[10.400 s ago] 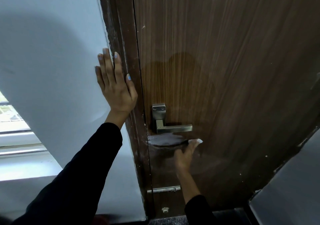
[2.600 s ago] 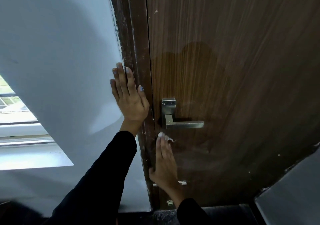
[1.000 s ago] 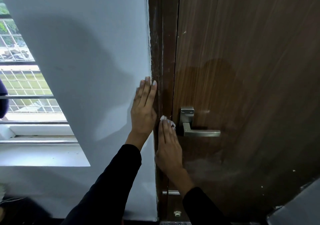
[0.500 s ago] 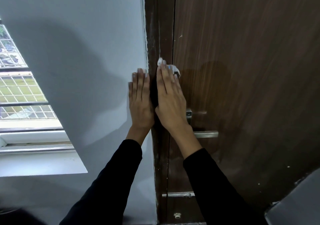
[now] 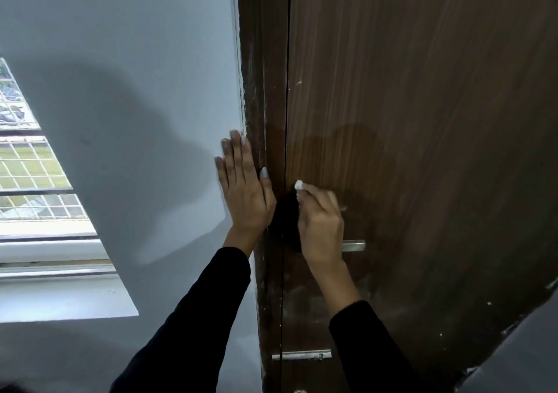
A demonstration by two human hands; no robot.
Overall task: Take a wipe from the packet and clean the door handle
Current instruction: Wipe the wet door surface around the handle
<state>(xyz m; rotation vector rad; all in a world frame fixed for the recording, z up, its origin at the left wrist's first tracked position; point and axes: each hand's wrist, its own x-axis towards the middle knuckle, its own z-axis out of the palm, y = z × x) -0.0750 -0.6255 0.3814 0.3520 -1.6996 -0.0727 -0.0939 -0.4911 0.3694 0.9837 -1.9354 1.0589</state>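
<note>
My right hand presses a white wipe against the brown wooden door, just above the handle. Only a small white corner of the wipe shows past my fingertips. The metal door handle is mostly hidden behind my right hand; just the end of its lever sticks out to the right. My left hand lies flat, fingers together, on the white wall beside the dark door frame. The wipe packet is not in view.
A barred window with a white sill is at the left. A metal latch plate sits low on the door edge. A grey surface cuts into the bottom right corner.
My right hand with the wipe has slid down the door from well above the handle to just above it. My left hand stays flat on the wall.
</note>
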